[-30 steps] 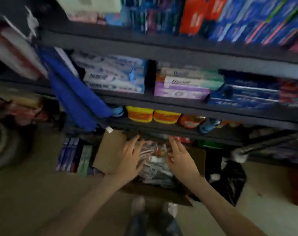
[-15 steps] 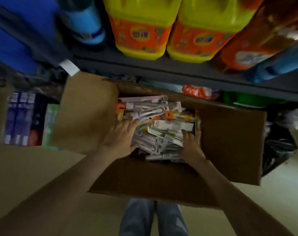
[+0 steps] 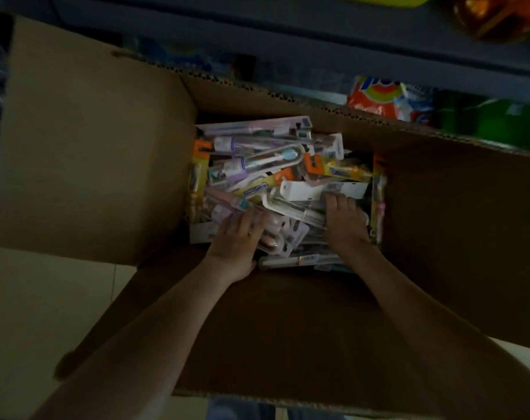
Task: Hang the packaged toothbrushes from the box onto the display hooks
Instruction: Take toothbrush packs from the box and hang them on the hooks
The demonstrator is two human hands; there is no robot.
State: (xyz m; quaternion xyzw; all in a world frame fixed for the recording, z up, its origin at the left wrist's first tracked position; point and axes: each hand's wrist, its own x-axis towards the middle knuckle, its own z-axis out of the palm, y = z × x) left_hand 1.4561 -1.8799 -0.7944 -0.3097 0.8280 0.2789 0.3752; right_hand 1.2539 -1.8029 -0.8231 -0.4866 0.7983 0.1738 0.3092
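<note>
Fingertips of the left grip [image 3: 236,237] were buried among the packaged toothbrushes [image 3: 266,165], and the thumb of the right grip [image 3: 345,222] lay out of sight, so whether either held a pack could not be told. Print on the packs was too blurred to read. The right flap of the box [image 3: 100,140] ran past the edge, as did the orange bottle [image 3: 494,16] at the top.

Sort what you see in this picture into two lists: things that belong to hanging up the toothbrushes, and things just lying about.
Belongs to the job:
- packaged toothbrushes, heaped in the cardboard box
- left hand and right hand, both on the heap

Just lying about:
- orange packet behind the box
- green pack beside it
- amber bottle on the shelf
</note>
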